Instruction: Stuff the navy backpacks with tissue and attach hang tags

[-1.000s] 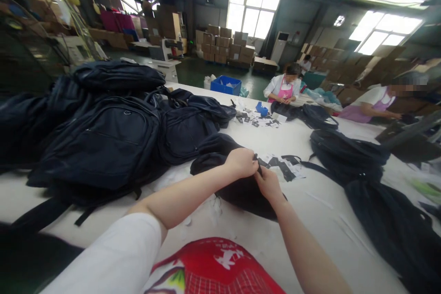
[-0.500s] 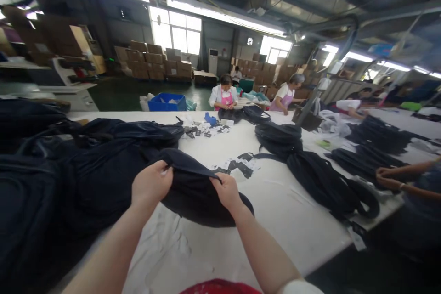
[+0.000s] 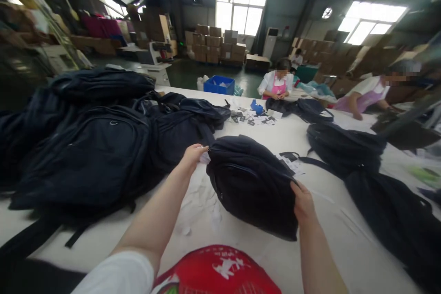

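A dark navy backpack point(image 3: 253, 186) hangs tilted over the white table point(image 3: 193, 248), its front pocket zipper facing me. My left hand point(image 3: 192, 157) pinches its upper left corner, with a bit of white material beside the fingers. My right hand point(image 3: 303, 200) grips the bag's right edge, fingers partly hidden behind the fabric. Behind the bag, small tags point(image 3: 291, 163) lie on the table, partly covered by it.
Navy backpacks point(image 3: 86, 151) are heaped at the left, and more bags point(image 3: 347, 147) lie at the right. Farther back are scattered tags point(image 3: 253, 117), a blue bin point(image 3: 219, 86), and people in pink aprons point(image 3: 278, 85) across the table.
The view has swung left. The bag has been spread wider between my hands, which have moved apart, and its pocket side now shows.
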Action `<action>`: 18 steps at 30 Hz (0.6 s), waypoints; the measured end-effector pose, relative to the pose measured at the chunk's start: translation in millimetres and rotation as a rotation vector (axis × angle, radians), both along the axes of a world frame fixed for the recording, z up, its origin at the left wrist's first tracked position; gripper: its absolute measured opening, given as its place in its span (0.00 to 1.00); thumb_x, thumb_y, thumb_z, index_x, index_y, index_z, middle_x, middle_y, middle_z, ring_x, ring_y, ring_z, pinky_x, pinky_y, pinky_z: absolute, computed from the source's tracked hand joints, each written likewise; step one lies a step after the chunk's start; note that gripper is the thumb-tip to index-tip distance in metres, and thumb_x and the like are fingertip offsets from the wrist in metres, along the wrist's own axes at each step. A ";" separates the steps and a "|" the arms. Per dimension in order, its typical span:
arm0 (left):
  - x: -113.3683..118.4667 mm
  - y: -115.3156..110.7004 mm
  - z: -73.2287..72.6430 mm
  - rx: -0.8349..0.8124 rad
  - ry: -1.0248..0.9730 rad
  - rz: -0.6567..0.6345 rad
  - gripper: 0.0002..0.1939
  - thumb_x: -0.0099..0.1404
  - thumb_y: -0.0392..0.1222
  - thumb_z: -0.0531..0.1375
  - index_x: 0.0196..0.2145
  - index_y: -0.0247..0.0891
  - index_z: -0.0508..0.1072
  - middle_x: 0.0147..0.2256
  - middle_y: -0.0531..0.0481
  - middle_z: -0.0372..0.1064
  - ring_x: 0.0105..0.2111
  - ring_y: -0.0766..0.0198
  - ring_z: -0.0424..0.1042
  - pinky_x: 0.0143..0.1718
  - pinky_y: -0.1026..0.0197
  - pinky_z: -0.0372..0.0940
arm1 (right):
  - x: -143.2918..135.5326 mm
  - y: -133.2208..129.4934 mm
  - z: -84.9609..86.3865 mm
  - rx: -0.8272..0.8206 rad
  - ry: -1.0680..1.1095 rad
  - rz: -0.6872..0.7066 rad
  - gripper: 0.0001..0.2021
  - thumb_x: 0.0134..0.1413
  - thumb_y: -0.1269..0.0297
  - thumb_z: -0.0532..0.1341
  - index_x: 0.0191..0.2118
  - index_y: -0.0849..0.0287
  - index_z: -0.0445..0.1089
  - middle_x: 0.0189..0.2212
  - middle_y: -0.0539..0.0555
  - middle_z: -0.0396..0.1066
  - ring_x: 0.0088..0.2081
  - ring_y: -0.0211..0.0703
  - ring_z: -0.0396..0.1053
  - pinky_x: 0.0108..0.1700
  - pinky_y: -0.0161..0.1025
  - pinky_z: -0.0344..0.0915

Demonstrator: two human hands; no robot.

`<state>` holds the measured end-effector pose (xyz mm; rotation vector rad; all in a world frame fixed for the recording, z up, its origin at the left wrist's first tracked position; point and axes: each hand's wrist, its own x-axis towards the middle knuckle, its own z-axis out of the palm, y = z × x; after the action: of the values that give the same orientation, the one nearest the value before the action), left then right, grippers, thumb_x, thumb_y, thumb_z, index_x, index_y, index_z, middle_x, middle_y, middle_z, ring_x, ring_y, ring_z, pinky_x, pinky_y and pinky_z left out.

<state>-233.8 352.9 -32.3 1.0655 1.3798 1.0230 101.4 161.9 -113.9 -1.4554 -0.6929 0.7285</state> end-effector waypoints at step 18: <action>70.7 -69.3 -3.2 0.399 0.412 -0.549 0.13 0.63 0.46 0.58 0.25 0.38 0.73 0.23 0.53 0.70 0.26 0.65 0.70 0.27 0.65 0.60 | -73.7 78.3 92.4 0.121 -1.461 0.468 0.08 0.58 0.59 0.61 0.38 0.56 0.75 0.33 0.56 0.70 0.40 0.50 0.66 0.47 0.49 0.62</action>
<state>-163.0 283.6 -35.5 1.9101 1.1056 0.6980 27.7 240.2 -21.5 -1.5709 -2.1773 -0.2040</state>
